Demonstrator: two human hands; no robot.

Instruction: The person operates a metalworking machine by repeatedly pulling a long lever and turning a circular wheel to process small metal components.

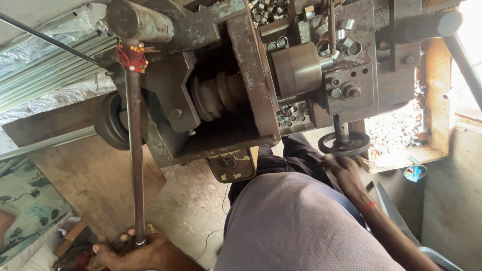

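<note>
My left hand [128, 248] is closed around the lower end of a long steel lever rod [134, 150]. The rod runs up to a worn, rusty lathe-like machine [236, 75] and has red thread with beads [131, 57] tied near its top. My right hand [341, 170], with a red band at the wrist, grips the rim of a small black handwheel [346, 144] under the machine's slide. A round metal chuck [296, 68] sits at the machine's middle.
Several short metal rings lie on top of the machine [271, 10] and in a wooden tray [396, 130] to the right. Long thin steel bars [50, 75] lie at the left. A wooden board [90, 175] and a patterned cloth [30, 200] are below them.
</note>
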